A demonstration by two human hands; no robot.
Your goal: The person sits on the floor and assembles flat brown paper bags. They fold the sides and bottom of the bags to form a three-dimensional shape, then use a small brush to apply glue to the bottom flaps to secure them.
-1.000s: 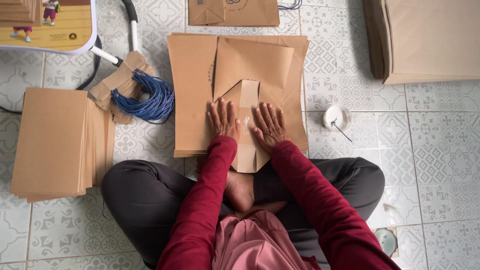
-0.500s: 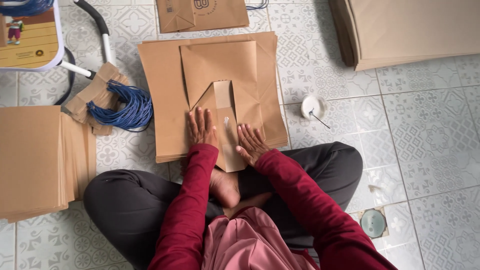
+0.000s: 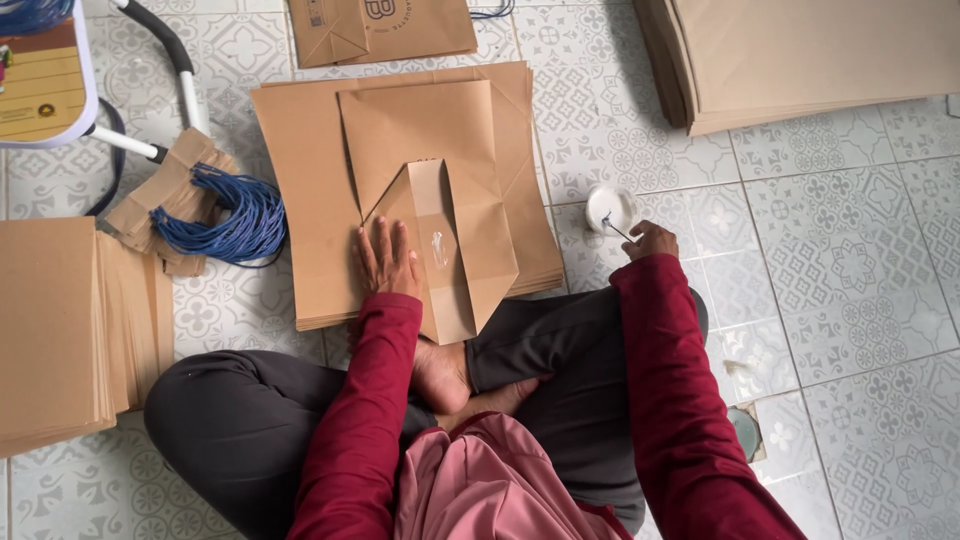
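At far left on the patterned grey-and-white tiled floor [image 3: 860, 270]: thick stack of flat brown paper sheets [image 3: 60, 320], edges fanned slightly toward the middle. Above it, corner of a white-rimmed board with a yellow printed face [image 3: 40, 85], partly cut off by the frame, with a white and black tube [image 3: 165, 60] curving past it. Just right of the stack, bundle of blue cord handles [image 3: 235, 220] lying across small folded brown paper strips [image 3: 160, 195].

Centre: low pile of flat brown paper bags [image 3: 300, 170] on the floor, and on top of it a partly folded brown paper bag [image 3: 430, 200], its bottom flaps turned in to a point, a shiny smear of glue [image 3: 440, 250] on the centre flap. Left hand [image 3: 385, 262] flat on that bag, fingers spread and pressed down beside the flap, holding nothing. Beyond the pile, at top, printed brown paper bag [image 3: 380, 28] lying flat.

Right of the pile, small round white glue pot [image 3: 610, 208] on the tiles. Right hand [image 3: 650, 240] just beside it, well apart from the left, fingers pinched around a thin glue stick [image 3: 617, 228] whose tip reaches to the pot. Top right: another tall stack of brown paper sheets [image 3: 820, 55].

Below, crossed legs in dark trousers, red sleeves.
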